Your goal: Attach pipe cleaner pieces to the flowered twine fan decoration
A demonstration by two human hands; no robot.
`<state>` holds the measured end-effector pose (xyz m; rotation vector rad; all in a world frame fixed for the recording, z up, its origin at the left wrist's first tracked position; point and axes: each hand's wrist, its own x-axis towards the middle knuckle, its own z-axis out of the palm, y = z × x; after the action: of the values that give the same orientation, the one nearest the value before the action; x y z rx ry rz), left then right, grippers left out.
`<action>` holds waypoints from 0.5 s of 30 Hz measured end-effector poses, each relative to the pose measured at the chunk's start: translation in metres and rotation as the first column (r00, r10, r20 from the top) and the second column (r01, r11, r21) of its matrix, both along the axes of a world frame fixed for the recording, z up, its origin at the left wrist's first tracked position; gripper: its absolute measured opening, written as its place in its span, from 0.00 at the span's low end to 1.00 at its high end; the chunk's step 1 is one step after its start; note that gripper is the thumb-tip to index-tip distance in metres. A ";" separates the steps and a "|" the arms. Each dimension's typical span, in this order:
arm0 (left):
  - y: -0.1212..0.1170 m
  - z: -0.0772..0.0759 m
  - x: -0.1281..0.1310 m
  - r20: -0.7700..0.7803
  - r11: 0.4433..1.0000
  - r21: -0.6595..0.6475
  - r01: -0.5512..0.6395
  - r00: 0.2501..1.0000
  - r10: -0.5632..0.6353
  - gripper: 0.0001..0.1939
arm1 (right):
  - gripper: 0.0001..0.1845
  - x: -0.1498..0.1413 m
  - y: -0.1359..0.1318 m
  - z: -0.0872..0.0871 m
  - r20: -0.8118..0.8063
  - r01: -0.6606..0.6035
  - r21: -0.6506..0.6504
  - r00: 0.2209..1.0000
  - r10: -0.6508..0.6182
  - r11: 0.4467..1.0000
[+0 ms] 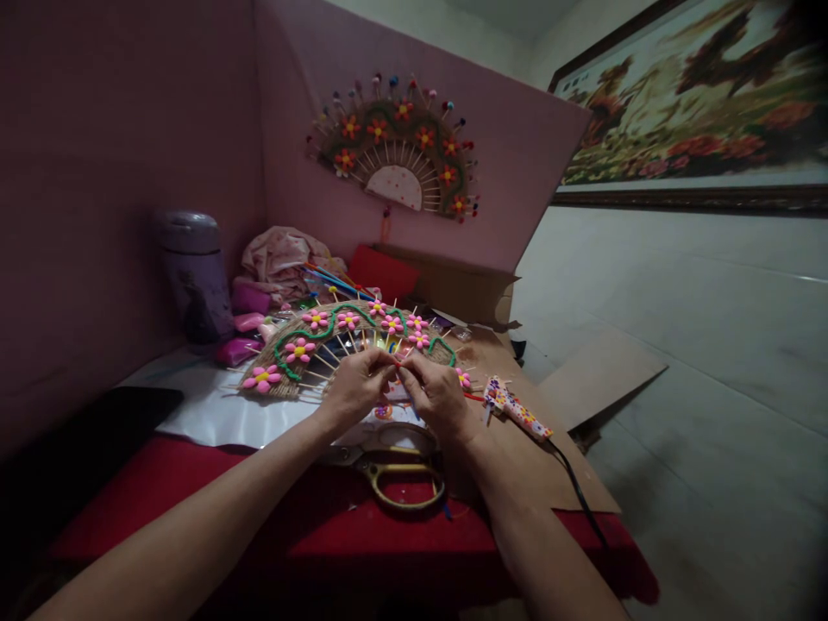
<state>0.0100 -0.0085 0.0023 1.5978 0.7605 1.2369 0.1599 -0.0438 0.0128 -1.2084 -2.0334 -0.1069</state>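
My left hand (360, 385) and my right hand (435, 390) meet over the middle of the table, fingertips pinched together. Between them shows a bit of a red pipe cleaner (397, 363); most of it is hidden by the fingers, and a red length sticks out past my right hand. Just behind lies a half-round fan (259, 366) of twine and thin sticks, with pink flowers and a wavy green pipe cleaner on it. Below my hands rest large scissors (404, 504) with gold-coloured handles. To the right is a flower-patterned glue gun (517, 409) with a black cord.
A purple tumbler (194, 280) stands at the left, beside pink packets (239, 349) and a bunched cloth (285, 259). Flattened cardboard (556, 474) covers the right side of the red tablecloth (272, 517). A finished-looking fan (401, 147) hangs on the pink panel behind.
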 end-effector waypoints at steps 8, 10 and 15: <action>0.004 0.014 -0.007 0.312 0.969 -0.244 0.050 0.950 0.030 0.12 | 0.11 0.012 -0.007 0.010 -0.181 0.263 0.444 0.962 -0.202 0.857; 0.006 0.016 -0.008 0.347 0.967 -0.255 0.026 0.936 0.066 0.13 | 0.10 0.012 -0.009 0.011 -0.251 0.306 0.524 0.947 -0.199 0.795; 0.009 0.021 -0.012 0.434 0.965 -0.260 -0.024 0.890 0.139 0.12 | 0.09 -0.003 -0.036 0.017 0.011 0.106 0.165 0.994 -0.109 0.981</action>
<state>-0.0018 0.0005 0.0228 1.0278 0.6560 1.4420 0.1567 -0.0799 0.0301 -1.2165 -1.9343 -0.3339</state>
